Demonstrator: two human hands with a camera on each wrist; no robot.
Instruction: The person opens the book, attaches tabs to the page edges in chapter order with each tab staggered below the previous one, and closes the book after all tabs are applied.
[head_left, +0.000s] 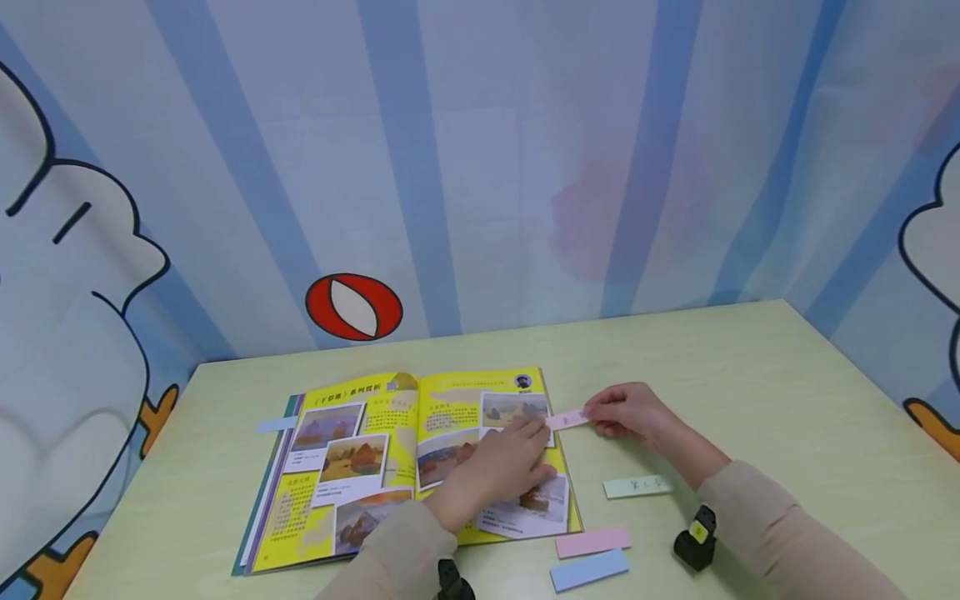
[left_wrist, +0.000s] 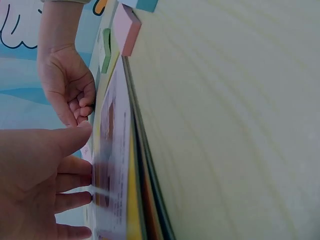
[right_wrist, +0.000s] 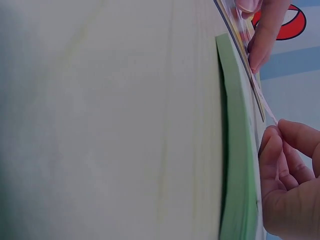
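Note:
An open book (head_left: 450,387) with yellow pages and pictures of paintings lies on the table. My left hand (head_left: 498,467) rests on its right page, fingers extended toward the outer edge. Just past that edge, my right hand (head_left: 626,410) pinches the outer end of a pink sticky note (head_left: 567,419) with handwriting on it. The note's inner end overlaps the page beside my left fingertips. In the right wrist view, thumb and fingertips of the right hand (right_wrist: 292,175) meet on the thin strip. A pale blue sticky note (head_left: 276,424) sticks out from the book's left side.
A green sticky-note pad (head_left: 637,487) with writing lies below my right hand. Nearer the front are a pink pad (head_left: 593,543) and a blue pad (head_left: 590,571), close together. Behind the pale table (head_left: 712,358) stands a blue striped backdrop (head_left: 487,167).

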